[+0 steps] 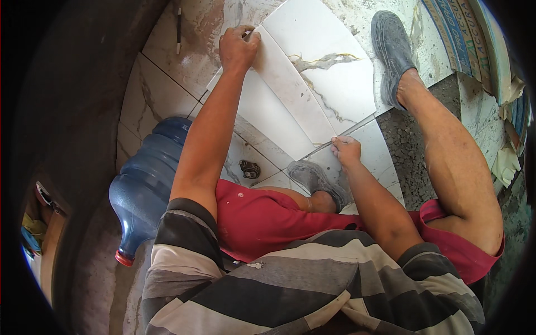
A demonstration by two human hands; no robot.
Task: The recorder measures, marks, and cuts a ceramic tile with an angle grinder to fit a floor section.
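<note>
A narrow white tile strip lies slanted between my two hands. At its far end, the fingers of my left hand are curled closed on the edge. My right hand pinches the near corner, its fingertips partly hidden. Under the strip and to its left is another plain white tile piece. Along the strip's right side lies a larger white tile with grey and gold veins.
On the left, a blue water jug with a red cap lies on its side. A small dark object sits on the floor tiles. A marker lies at the far left. Stacked tile boxes stand at the right, past rough mortar.
</note>
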